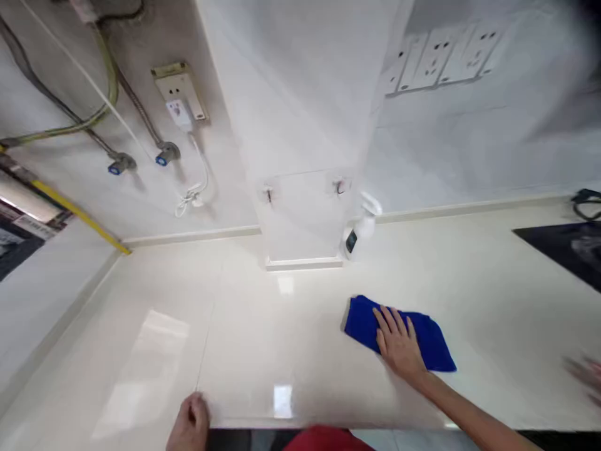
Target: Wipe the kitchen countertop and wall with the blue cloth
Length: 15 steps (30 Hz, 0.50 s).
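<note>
A folded blue cloth point(432, 341) lies on the glossy cream countertop point(263, 351), right of the middle. My right hand point(399, 344) rests palm down on it, fingers stretched out and slightly spread. At the counter's front edge, to the left, my left hand point(190, 419) is curled into a loose fist with nothing visible in it. A small white device with a dark screen point(350, 241) stands beyond the cloth, beside the wall pillar point(305, 213).
Another person's blurred hand point(586, 376) shows at the right edge. A dark mat point(570, 247) lies at the right. On the wall are sockets point(436, 59), a plugged-in charger point(179, 114) and water valves point(166, 153). A yellow strip point(82, 216) runs along the left.
</note>
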Available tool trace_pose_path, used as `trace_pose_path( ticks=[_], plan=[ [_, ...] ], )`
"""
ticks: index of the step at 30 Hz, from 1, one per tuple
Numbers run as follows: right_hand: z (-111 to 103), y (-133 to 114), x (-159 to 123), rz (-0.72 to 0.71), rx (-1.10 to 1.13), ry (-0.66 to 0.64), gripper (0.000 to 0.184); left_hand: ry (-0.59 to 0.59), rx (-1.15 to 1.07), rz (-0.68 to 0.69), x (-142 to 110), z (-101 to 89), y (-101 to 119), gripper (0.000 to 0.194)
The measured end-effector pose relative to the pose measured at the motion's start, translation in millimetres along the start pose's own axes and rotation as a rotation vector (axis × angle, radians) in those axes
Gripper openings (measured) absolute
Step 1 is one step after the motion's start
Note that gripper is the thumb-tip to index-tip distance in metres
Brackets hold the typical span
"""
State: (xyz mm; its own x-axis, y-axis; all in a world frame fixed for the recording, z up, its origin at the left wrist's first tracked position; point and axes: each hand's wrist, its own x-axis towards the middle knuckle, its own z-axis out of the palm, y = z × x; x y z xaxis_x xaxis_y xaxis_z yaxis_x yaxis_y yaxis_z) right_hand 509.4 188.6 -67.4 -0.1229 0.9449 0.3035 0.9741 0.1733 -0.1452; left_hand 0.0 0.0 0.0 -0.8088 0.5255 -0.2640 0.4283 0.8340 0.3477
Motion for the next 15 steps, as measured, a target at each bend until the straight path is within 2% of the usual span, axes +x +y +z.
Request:
trace_pose_path(
  ticks=[4,7,12,15],
  plan=[
    [8.9,-39.4,-19.9,-0.047,-0.024,-0.019,0.061,0.045,-0.018,-0.027,-1.2,3.7,2.4,0.036],
    [11.2,-81.1,-7.5,-0.141,-0.015,-0.086,0.062,0.072,0.023,-0.03,-5.1,5.1,5.6,0.039],
    [13.6,-178.0,35.9,-0.316,0.091,-0.219,0.061,0.103,0.093,-0.037,-10.1,7.4,8.2,0.041],
    [13.4,-241.6,42.5,-0.408,0.203,-0.318,0.062,0.117,0.115,-0.039,-11.2,8.6,8.8,0.04]
  ],
)
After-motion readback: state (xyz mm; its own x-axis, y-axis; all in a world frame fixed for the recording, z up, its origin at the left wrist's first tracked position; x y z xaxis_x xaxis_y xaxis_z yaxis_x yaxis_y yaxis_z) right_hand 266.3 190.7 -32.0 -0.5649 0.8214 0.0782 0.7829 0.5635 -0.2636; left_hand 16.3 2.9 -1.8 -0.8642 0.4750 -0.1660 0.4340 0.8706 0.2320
